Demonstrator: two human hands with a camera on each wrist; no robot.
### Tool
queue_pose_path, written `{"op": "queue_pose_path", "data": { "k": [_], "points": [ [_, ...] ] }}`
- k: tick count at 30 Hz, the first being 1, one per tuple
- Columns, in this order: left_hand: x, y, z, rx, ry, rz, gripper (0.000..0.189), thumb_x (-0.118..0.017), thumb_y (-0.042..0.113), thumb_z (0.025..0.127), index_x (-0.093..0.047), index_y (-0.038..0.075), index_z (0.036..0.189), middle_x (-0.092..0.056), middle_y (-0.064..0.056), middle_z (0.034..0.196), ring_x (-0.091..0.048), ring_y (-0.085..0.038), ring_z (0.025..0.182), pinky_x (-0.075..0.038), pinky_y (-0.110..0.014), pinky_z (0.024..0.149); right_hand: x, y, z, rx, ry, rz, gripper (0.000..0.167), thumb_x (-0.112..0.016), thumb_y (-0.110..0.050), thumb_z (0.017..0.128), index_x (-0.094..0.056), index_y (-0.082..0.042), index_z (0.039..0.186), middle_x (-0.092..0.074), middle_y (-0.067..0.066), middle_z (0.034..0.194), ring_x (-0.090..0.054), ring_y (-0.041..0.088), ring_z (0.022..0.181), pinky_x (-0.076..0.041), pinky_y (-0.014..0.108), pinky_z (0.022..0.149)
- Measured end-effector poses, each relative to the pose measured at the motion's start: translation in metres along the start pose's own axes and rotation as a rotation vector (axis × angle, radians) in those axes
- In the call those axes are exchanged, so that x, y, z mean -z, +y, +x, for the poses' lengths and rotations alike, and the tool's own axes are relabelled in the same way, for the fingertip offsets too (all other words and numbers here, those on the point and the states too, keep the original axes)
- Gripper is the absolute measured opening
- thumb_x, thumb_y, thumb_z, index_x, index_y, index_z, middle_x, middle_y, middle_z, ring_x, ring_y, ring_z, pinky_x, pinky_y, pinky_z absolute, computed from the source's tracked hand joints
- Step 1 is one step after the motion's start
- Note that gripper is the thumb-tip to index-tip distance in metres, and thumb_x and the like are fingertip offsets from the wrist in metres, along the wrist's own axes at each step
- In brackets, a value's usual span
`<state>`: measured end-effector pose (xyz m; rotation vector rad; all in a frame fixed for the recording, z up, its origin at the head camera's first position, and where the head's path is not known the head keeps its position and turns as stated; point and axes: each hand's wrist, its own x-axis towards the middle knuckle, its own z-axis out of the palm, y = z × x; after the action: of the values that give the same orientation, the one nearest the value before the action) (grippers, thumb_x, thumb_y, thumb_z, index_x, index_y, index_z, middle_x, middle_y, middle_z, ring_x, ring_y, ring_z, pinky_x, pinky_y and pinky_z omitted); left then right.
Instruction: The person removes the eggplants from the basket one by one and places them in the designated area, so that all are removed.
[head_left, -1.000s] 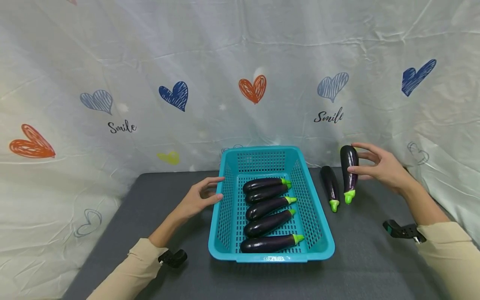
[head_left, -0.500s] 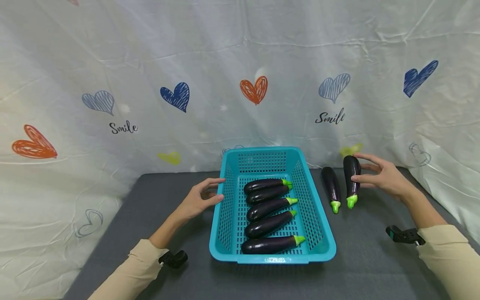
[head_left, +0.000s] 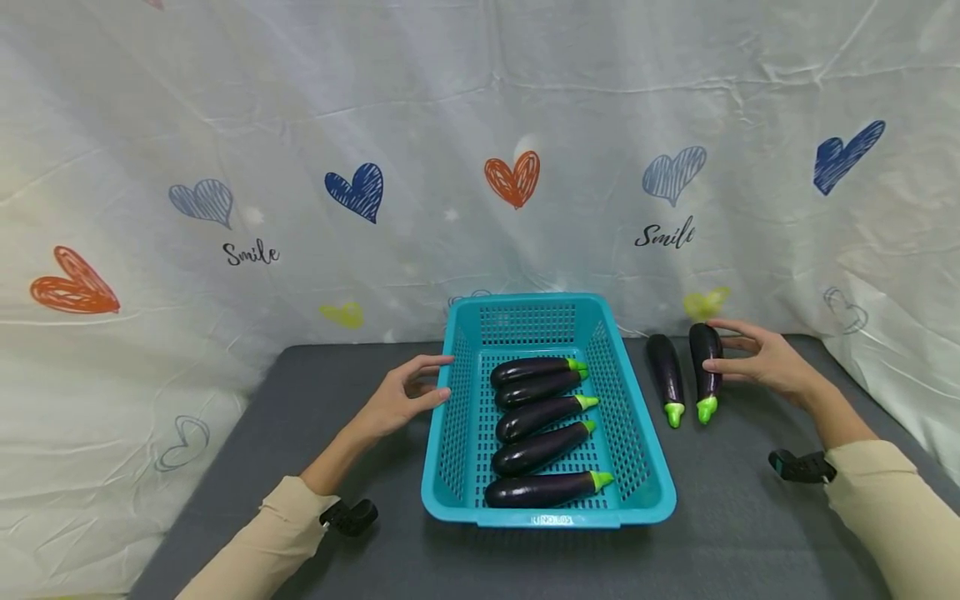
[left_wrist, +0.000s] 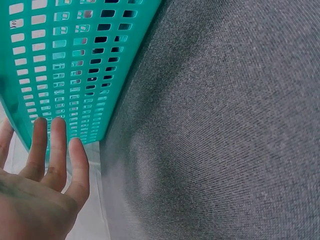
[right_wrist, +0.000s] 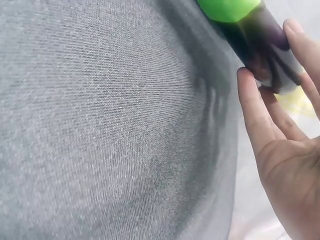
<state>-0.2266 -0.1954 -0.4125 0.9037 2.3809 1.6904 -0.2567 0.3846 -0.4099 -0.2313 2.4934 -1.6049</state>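
A turquoise perforated plastic basket (head_left: 551,518) stands mid-table, with several glossy dark-purple eggplants (head_left: 543,490) lying crosswise in it. At its left side my left hand (head_left: 393,396) touches the rim with fingertips and thumb; the left wrist view has the fingers (left_wrist: 58,145) extended along the outer wall. To the right of the basket, my right hand (head_left: 768,362) holds an eggplant (head_left: 703,354) between thumb and fingers, its green stem end toward me. Seen from the right wrist, this eggplant (right_wrist: 265,45) lies close over the cloth. Another eggplant (head_left: 664,371) rests just left of it.
Dark grey cloth (head_left: 720,533) covers the table. Behind it hangs a pale sheet (head_left: 442,100) printed with hearts and lettering, reaching down to the table's back edge. A black wrist device (head_left: 348,517) sits by the left cuff, another device (head_left: 802,467) by the right.
My right hand has lowered the eggplant toward the table beside the loose one, bringing it slightly nearer me. My left hand stays at the basket's rim.
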Motion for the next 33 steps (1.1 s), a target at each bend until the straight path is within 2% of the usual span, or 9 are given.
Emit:
{"op": "queue_pose_path", "data": {
  "k": [5, 13, 19, 27, 33],
  "points": [
    [-0.001, 0.000, 0.000, -0.003, -0.001, -0.008, 0.051, -0.065, 0.008, 0.101, -0.048, 0.003, 0.149, -0.045, -0.020, 0.150, -0.062, -0.040, 0.116, -0.053, -0.038, 0.093, -0.002, 0.003, 0.005, -0.027, -0.014, -0.026, 0.091, -0.080, -0.021, 0.092, -0.024, -0.003, 0.161, -0.017, 0.039, 0.156, -0.031, 0.052, 0.138, -0.057, 0.039, 0.086],
    [-0.002, 0.000, 0.000, 0.001, -0.002, 0.015, 0.052, -0.065, 0.009, 0.101, -0.048, 0.005, 0.150, -0.045, -0.019, 0.150, -0.063, -0.037, 0.115, -0.053, -0.040, 0.092, -0.005, 0.011, 0.016, -0.046, -0.008, -0.075, 0.091, -0.079, -0.026, 0.093, -0.023, -0.002, 0.161, -0.022, 0.042, 0.152, -0.043, 0.050, 0.130, -0.057, 0.038, 0.085],
    [-0.001, -0.001, 0.000, -0.002, 0.001, 0.002, 0.051, -0.065, 0.009, 0.101, -0.048, 0.005, 0.150, -0.045, -0.019, 0.151, -0.061, -0.040, 0.117, -0.053, -0.042, 0.093, -0.007, 0.013, 0.020, -0.053, -0.001, -0.084, 0.090, -0.079, -0.026, 0.092, -0.026, 0.000, 0.159, -0.023, 0.043, 0.151, -0.043, 0.051, 0.129, -0.057, 0.038, 0.084],
    [0.000, -0.001, -0.001, 0.004, 0.007, 0.003, 0.051, -0.065, 0.013, 0.102, -0.048, 0.005, 0.150, -0.045, -0.019, 0.151, -0.061, -0.038, 0.118, -0.053, -0.042, 0.093, -0.010, 0.011, 0.017, -0.048, 0.011, -0.097, 0.087, -0.080, -0.028, 0.092, -0.030, 0.002, 0.157, -0.026, 0.043, 0.150, -0.043, 0.052, 0.130, -0.058, 0.037, 0.084],
    [-0.001, -0.001, 0.000, 0.004, 0.012, 0.005, 0.051, -0.065, 0.013, 0.102, -0.048, 0.005, 0.149, -0.045, -0.020, 0.150, -0.060, -0.041, 0.119, -0.053, -0.043, 0.094, -0.011, 0.009, 0.015, -0.050, 0.009, -0.106, 0.087, -0.078, -0.027, 0.093, -0.029, 0.002, 0.158, -0.026, 0.044, 0.149, -0.044, 0.054, 0.129, -0.058, 0.038, 0.083]
  ]
}}
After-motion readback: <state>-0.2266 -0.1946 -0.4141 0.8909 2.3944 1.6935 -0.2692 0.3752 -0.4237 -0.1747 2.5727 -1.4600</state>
